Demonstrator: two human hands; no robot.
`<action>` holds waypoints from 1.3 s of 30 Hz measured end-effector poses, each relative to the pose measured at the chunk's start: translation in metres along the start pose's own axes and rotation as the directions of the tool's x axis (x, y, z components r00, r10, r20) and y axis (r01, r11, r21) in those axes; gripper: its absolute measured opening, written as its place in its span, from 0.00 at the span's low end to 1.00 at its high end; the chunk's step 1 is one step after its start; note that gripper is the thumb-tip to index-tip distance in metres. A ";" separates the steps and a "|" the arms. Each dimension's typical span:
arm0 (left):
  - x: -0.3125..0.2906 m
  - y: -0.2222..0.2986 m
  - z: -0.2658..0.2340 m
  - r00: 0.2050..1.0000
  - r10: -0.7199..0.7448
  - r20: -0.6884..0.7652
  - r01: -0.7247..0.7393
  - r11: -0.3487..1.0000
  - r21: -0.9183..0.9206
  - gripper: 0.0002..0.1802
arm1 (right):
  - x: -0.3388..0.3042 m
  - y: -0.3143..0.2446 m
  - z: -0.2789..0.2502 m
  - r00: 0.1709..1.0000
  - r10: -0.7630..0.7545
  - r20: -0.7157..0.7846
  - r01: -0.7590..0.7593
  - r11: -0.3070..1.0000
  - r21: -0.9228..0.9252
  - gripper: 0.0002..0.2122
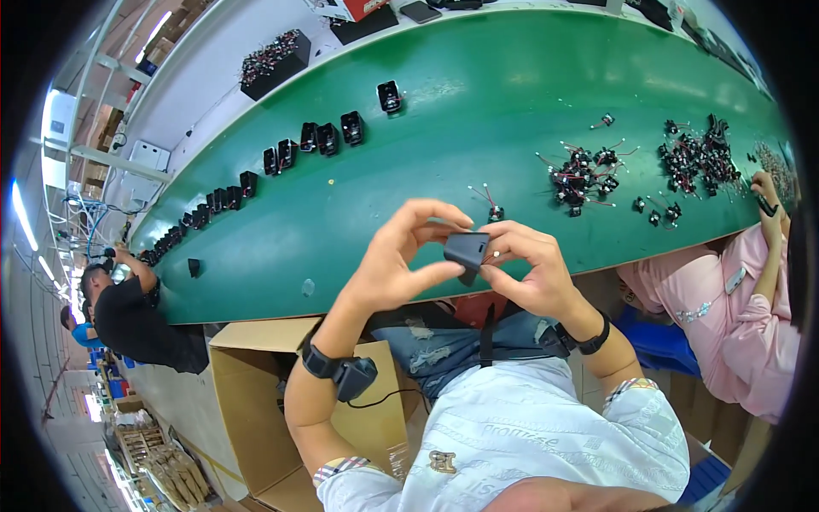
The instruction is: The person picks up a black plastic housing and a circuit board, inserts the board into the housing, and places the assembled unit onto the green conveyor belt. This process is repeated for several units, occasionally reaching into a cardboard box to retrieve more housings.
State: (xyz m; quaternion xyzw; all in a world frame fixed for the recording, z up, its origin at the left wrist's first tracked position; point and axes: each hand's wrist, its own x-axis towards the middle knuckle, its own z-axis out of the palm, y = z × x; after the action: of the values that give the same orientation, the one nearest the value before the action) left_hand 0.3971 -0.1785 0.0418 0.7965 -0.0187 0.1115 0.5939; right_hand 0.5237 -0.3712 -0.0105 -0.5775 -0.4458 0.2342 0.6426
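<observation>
A small black plastic housing is held up in front of me, just over the near edge of the green table. My left hand grips its left side, thumb below and fingers curled above. On the other side, my right hand is closed with thumb and fingertips at the housing's right edge. Thin wires with a small white plug show at those right fingertips; whether they are joined to the housing is hidden. Just beyond my hands lies a small black part with red and white wires.
A row of black housings curves along the table to the left. Piles of wired parts lie to the right, near a person in pink. An open cardboard box stands below left. Another person is at the far left.
</observation>
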 end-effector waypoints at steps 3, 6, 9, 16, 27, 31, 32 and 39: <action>0.013 -0.014 0.013 0.992 -0.126 -0.019 0.110 0.921 -0.374 0.33 | -0.002 0.010 -0.007 0.976 -0.215 0.047 0.219 0.959 -0.178 0.06; 0.019 -0.031 0.042 0.986 -0.144 -0.085 0.042 0.704 -0.709 0.31 | -0.015 0.019 -0.004 0.988 0.009 -0.155 0.036 0.958 0.284 0.04; 0.008 -0.066 0.066 0.915 -0.201 -0.351 -0.195 0.540 -0.818 0.30 | -0.020 0.031 -0.011 0.951 0.052 -0.303 0.102 0.877 0.470 0.02; -0.034 -0.107 0.121 0.826 -0.420 -0.376 -0.278 0.276 -0.920 0.15 | -0.039 0.038 -0.021 0.938 0.316 -0.141 -0.167 0.771 0.615 0.05; -0.051 -0.066 0.119 0.839 -0.494 -0.230 0.036 0.472 -0.881 0.17 | -0.037 0.041 0.010 0.998 0.060 -0.022 -0.049 0.940 0.339 0.11; -0.053 -0.062 0.116 0.812 -0.454 -0.368 -0.082 0.536 -0.841 0.17 | -0.031 0.037 0.015 0.995 0.033 -0.093 -0.031 0.999 0.024 0.08; -0.055 -0.064 0.114 0.805 -0.443 -0.393 -0.100 0.553 -0.827 0.18 | -0.029 0.035 0.016 0.995 0.035 -0.089 -0.033 0.999 0.022 0.08; -0.057 -0.072 0.105 0.765 -0.436 -0.475 -0.136 0.611 -0.780 0.17 | -0.027 0.032 0.017 0.992 0.067 -0.108 -0.070 0.997 -0.024 0.07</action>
State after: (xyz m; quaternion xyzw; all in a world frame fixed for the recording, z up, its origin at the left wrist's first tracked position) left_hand 0.3701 -0.2624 -0.0658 0.3729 0.2045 0.2954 0.8555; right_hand 0.5028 -0.3768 -0.0501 -0.6130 -0.3936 0.2186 0.6492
